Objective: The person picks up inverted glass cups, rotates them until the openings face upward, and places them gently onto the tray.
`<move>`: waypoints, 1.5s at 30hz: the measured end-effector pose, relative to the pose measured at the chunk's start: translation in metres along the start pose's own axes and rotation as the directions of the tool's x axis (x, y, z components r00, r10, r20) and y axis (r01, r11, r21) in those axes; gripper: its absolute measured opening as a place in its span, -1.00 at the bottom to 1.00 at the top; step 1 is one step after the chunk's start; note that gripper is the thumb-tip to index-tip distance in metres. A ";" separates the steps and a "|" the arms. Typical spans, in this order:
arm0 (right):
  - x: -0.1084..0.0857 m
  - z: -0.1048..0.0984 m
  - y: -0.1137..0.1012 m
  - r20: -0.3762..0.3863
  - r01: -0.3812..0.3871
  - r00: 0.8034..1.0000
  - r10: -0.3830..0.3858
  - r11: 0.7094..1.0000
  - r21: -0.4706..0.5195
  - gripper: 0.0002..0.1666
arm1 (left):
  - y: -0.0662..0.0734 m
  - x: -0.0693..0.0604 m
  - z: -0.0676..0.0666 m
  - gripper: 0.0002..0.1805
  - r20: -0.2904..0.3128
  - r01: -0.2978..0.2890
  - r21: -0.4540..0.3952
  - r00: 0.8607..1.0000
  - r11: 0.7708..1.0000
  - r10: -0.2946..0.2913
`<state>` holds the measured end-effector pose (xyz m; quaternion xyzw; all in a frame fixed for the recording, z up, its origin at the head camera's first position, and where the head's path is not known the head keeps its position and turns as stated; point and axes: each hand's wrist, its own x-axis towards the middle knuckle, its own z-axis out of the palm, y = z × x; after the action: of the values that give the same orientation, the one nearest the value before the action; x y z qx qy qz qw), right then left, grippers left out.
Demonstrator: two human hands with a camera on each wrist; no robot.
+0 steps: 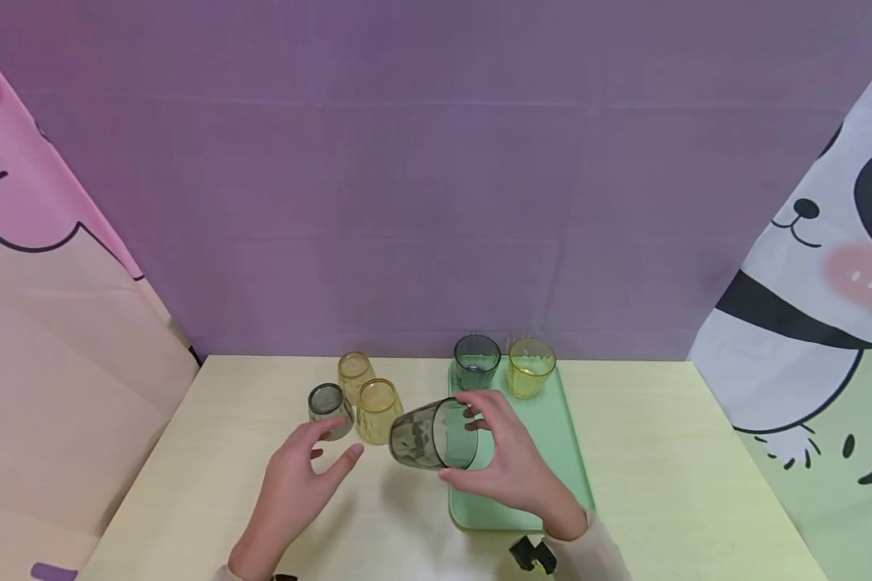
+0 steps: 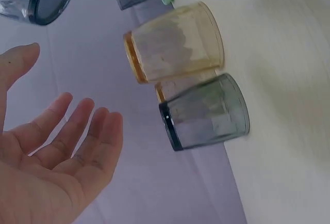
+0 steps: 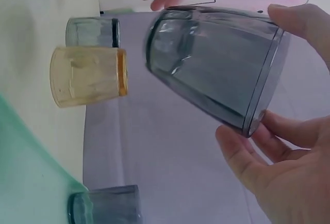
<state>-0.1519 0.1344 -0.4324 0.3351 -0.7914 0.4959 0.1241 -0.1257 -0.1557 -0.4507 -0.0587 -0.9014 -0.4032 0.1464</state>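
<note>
Right hand [image 1: 505, 452] is pinching a tilted grey glass [image 1: 416, 436] by its rim, aloft near the green tray [image 1: 545, 460]. Left hand [image 1: 298, 476] is hovering spread beside inverted tumblers [image 1: 379, 415] (two amber, one grey). Upright cups [image 1: 477, 373] are occupying the tray's far end.

1 transparent smoke-grey glass [image 1: 416, 436], aloft, tipped nearly sideways, rim between right-hand fingers [image 3: 240, 157]

Head view: right sleeve [image 1: 590, 553], lower edge right of centre: pale beige, plain, ending at the wrist. Small black angular piece [image 1: 533, 555], two blocky lobes, just beside the cuff. Left sleeve [image 1: 225, 574], lower edge left of centre: similar pale sliver. Black fragment [image 1: 285, 577] alongside; shape cut off by frame.
</note>
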 end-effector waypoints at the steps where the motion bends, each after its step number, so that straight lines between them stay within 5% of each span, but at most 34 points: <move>1: 0.000 -0.002 0.000 0.003 -0.003 1.000 0.004 1.000 -0.022 0.00 | -0.001 0.000 0.000 -0.52 -0.010 -0.012 0.027 1.000 1.000 0.012; 7: 0.003 -0.012 -0.002 0.037 -0.056 0.997 0.061 0.988 -0.142 0.01 | -0.003 0.000 -0.003 -0.50 -0.021 -0.026 0.150 0.999 0.988 0.029; 23: 0.018 -0.027 0.015 0.025 -0.244 0.961 0.274 0.891 -0.383 -0.02 | -0.012 0.001 -0.006 -0.50 -0.027 -0.067 0.261 0.997 0.963 0.076; 37: 0.029 -0.028 0.050 0.064 -0.328 0.916 0.396 0.831 -0.450 -0.03 | -0.026 0.016 -0.010 -0.41 -0.016 -0.146 0.437 0.985 0.887 0.170; 40: 0.030 -0.028 0.055 0.066 -0.331 0.913 0.403 0.825 -0.457 -0.04 | -0.027 0.021 -0.011 -0.37 0.012 -0.139 0.444 0.989 0.885 0.149; 45: 0.031 -0.027 0.062 0.074 -0.343 0.904 0.422 0.817 -0.463 -0.04 | -0.033 0.032 -0.013 -0.31 0.098 -0.064 0.384 0.995 0.921 0.028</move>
<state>-0.2190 0.1625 -0.4464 0.1737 -0.9414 0.2882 0.0247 -0.1606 -0.1879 -0.4560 -0.0679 -0.9672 -0.2111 0.1237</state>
